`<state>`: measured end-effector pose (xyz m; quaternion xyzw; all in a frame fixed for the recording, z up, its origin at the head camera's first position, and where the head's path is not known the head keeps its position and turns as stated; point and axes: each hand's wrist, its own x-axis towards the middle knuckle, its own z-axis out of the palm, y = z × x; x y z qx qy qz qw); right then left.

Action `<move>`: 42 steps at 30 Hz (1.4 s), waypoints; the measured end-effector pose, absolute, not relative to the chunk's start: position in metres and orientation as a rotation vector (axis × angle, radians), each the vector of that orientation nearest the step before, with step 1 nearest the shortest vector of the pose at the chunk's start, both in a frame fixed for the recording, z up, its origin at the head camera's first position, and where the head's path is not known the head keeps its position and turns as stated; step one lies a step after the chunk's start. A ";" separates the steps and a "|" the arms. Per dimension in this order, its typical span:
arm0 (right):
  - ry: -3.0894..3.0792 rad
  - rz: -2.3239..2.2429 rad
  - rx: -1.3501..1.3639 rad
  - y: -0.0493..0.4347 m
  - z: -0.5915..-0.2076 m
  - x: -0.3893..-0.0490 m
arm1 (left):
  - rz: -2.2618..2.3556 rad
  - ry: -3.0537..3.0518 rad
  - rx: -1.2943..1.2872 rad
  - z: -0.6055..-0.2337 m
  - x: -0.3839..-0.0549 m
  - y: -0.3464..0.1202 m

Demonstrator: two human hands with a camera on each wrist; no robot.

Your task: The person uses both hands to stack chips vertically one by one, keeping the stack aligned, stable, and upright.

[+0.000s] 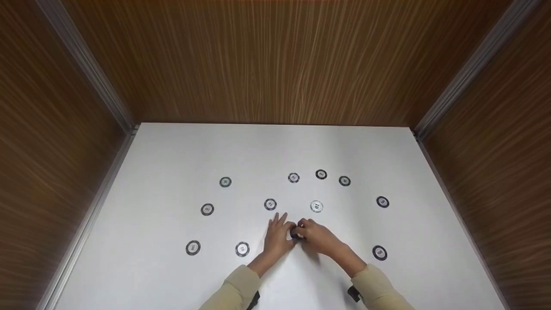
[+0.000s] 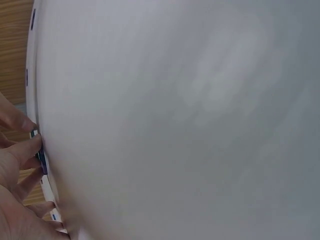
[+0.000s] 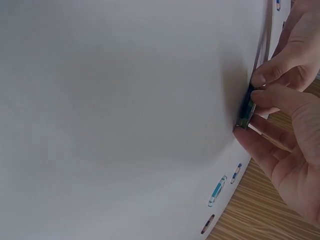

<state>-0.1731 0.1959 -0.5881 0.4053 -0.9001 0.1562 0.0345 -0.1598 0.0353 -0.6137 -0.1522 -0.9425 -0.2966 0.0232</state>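
Note:
Both hands meet over a small dark stack of poker chips [image 1: 295, 234] near the middle of the white table. My left hand [image 1: 277, 237] holds its left side between thumb and index finger, the other fingers spread out. From the right, my right hand [image 1: 317, 237] grips the chips with thumb and curled fingers. In the right wrist view, the stack [image 3: 246, 107] shows as a dark edge with green marks, thumbs and fingertips around it. The left wrist view shows the stack [image 2: 41, 156] partly covered by fingers.
Single chips lie flat and scattered: a pale chip [image 1: 316, 206] and a dark-rimmed chip [image 1: 270, 204] just beyond the hands, a chip [image 1: 242, 249] to the left, a chip [image 1: 379, 252] to the right, several more farther out. Wood-grain panels [image 1: 275, 64] enclose the table's back and sides.

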 end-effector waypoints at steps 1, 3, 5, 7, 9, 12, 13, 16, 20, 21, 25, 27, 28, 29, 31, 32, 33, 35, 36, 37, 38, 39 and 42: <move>-2.765 0.477 1.244 0.196 -0.588 -0.173 | -0.914 -2.914 -0.474 -0.614 -0.160 0.035; -2.762 0.469 1.241 0.196 -0.589 -0.173 | -0.912 -2.904 -0.482 -0.613 -0.160 0.035; -2.757 0.464 1.238 0.195 -0.589 -0.174 | -0.918 -2.899 -0.486 -0.613 -0.160 0.035; -2.754 0.453 1.234 0.195 -0.590 -0.174 | -0.929 -2.898 -0.486 -0.612 -0.160 0.035; -2.752 0.446 1.231 0.194 -0.591 -0.174 | -0.935 -2.900 -0.485 -0.613 -0.160 0.035; -2.752 0.437 1.226 0.193 -0.592 -0.174 | -0.930 -2.910 -0.478 -0.613 -0.160 0.035; -2.752 0.437 1.225 0.193 -0.592 -0.174 | -0.924 -2.909 -0.478 -0.613 -0.160 0.035; -2.761 0.431 1.216 0.192 -0.591 -0.173 | -0.917 -2.920 -0.471 -0.613 -0.160 0.035; -2.772 0.422 1.203 0.191 -0.591 -0.173 | -0.914 -2.939 -0.472 -0.612 -0.160 0.036; -2.774 0.420 1.199 0.191 -0.591 -0.173 | -0.916 -2.940 -0.475 -0.612 -0.160 0.036; -2.793 0.413 1.174 0.191 -0.592 -0.173 | -0.950 -2.941 -0.472 -0.612 -0.160 0.035; -2.806 0.410 1.162 0.191 -0.591 -0.173 | -0.986 -2.941 -0.464 -0.611 -0.160 0.035; -2.813 0.412 1.158 0.191 -0.591 -0.173 | -1.004 -2.943 -0.458 -0.611 -0.160 0.035; -2.818 0.415 1.156 0.191 -0.591 -0.172 | -1.019 -2.941 -0.454 -0.611 -0.160 0.035; -2.820 0.420 1.158 0.192 -0.591 -0.172 | -1.042 -2.939 -0.448 -0.610 -0.160 0.035; -2.821 0.425 1.163 0.192 -0.591 -0.172 | -1.051 -2.938 -0.447 -0.610 -0.160 0.035; -2.816 0.434 1.170 0.192 -0.590 -0.172 | -1.061 -2.934 -0.446 -0.610 -0.160 0.035; -2.809 0.462 1.178 0.192 -0.590 -0.173 | -1.080 -2.927 -0.443 -0.610 -0.159 0.035; -2.806 0.475 1.182 0.192 -0.590 -0.173 | -1.090 -2.926 -0.442 -0.610 -0.159 0.035; -2.801 0.488 1.188 0.192 -0.590 -0.173 | -1.099 -2.922 -0.442 -0.610 -0.159 0.035; -2.795 0.502 1.193 0.192 -0.590 -0.173 | -1.106 -2.917 -0.442 -0.610 -0.159 0.035; -2.788 0.515 1.198 0.192 -0.590 -0.173 | -1.112 -2.910 -0.443 -0.610 -0.159 0.035; -2.779 0.527 1.200 0.192 -0.590 -0.174 | -1.116 -2.895 -0.453 -0.610 -0.160 0.035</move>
